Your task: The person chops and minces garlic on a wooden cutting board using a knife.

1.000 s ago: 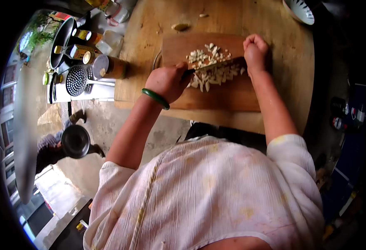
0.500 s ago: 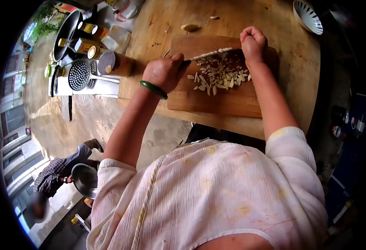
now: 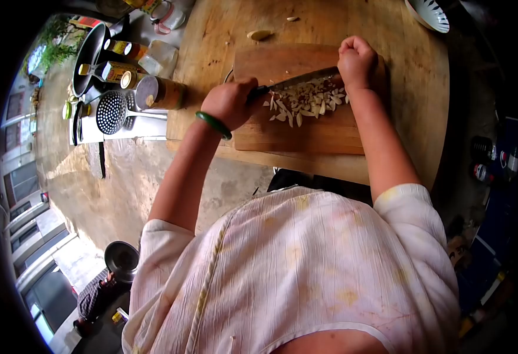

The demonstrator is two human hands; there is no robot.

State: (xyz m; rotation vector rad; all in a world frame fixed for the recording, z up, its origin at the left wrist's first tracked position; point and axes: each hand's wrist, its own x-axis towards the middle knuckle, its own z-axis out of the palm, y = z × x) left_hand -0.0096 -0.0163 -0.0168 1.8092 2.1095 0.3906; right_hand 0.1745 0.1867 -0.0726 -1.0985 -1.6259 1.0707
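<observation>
My left hand, with a green bangle at the wrist, is wrapped round the black handle of a kitchen knife. The blade reaches rightward over the wooden cutting board. At its far end my right hand is closed around the tip, which is hidden by the fingers. Chopped garlic, in pale slivers and bits, lies spread under and in front of the blade. Beyond the board, a larger pale piece and a small one rest on the wooden table.
Left of the table are a skimmer, a jar, several bottles and a pan. A patterned bowl sits at the far right corner. At lower left, another person's hand holds a metal basin.
The blade has tilted, and the row of garlic bits seen along it earlier no longer shows. The other person with the basin has shifted lower in the view. Both my hands keep their hold.
</observation>
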